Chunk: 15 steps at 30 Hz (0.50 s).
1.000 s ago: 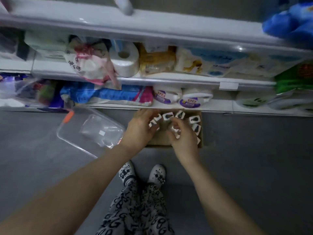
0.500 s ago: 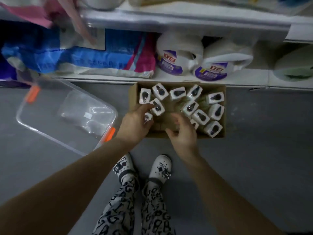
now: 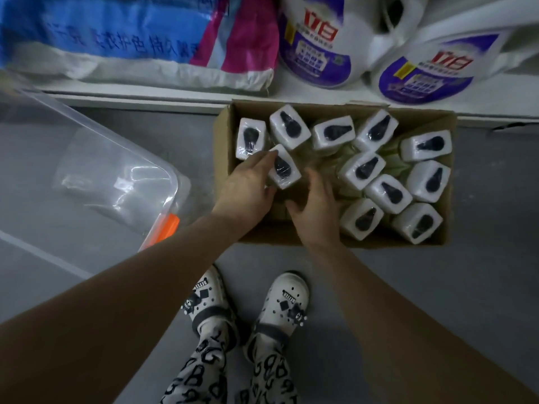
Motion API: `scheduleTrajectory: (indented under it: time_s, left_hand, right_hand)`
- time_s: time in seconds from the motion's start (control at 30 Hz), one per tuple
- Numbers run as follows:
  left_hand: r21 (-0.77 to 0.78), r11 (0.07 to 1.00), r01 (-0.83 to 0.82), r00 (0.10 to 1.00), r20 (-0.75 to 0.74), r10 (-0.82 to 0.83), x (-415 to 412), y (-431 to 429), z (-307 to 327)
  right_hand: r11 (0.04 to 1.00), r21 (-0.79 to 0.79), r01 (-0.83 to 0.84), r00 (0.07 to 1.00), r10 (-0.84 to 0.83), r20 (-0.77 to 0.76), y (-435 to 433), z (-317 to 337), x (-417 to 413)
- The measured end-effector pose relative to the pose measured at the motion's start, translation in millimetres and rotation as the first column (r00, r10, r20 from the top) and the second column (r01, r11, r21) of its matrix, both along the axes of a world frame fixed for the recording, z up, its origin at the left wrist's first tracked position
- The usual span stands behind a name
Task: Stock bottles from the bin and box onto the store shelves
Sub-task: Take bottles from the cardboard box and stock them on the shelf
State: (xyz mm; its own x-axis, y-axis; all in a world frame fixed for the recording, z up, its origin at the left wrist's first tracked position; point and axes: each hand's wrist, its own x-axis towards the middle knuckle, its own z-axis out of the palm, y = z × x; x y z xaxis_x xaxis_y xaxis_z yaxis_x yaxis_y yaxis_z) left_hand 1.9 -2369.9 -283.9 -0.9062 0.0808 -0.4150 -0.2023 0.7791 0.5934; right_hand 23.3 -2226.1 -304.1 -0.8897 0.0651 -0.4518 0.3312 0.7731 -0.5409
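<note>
A cardboard box [image 3: 227,132] stands on the floor against the bottom shelf [image 3: 163,96]. It holds several clear bottles with white square caps and black pump heads. My left hand [image 3: 248,189] grips the cap of one bottle [image 3: 287,173] at the box's left side. My right hand [image 3: 316,204] reaches into the box just right of that bottle, with its fingers fairly straight against the clear body. A clear plastic bin [image 3: 96,158] with an orange latch [image 3: 167,227] lies to the left of the box.
Two white detergent jugs [image 3: 326,45] with purple labels and a blue and pink bag [image 3: 140,36] fill the shelf behind the box. My feet in white clogs [image 3: 287,301] stand on the grey floor [image 3: 437,287] in front of the box.
The view has dropped and closed in on the box. My left hand has moved from the box's front edge up onto a bottle cap, and my right hand has slid in beside it.
</note>
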Motion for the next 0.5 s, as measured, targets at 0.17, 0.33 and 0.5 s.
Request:
scheduleTrajectory:
  time_s: [0.17, 0.33, 0.5]
  left_hand:
    - [-0.038, 0.999, 0.028, 0.995, -0.095, -0.032, 3, 4, -23]
    - [-0.052, 0.998, 0.044, 0.983, -0.174, -0.052, 7, 1, -37]
    - [-0.006, 1.000, 0.021, 0.986, -0.167, -0.022, 1, 0, -31]
  right_hand:
    - [1.000, 0.003, 0.010, 1.000, -0.010, 0.000, -1, -29, -11]
    - [0.998, -0.070, -0.004, 1.000, 0.002, -0.030, -6, -47, -15]
    - [0.991, -0.131, -0.001, 0.995, -0.012, -0.096, -5, -47, -11]
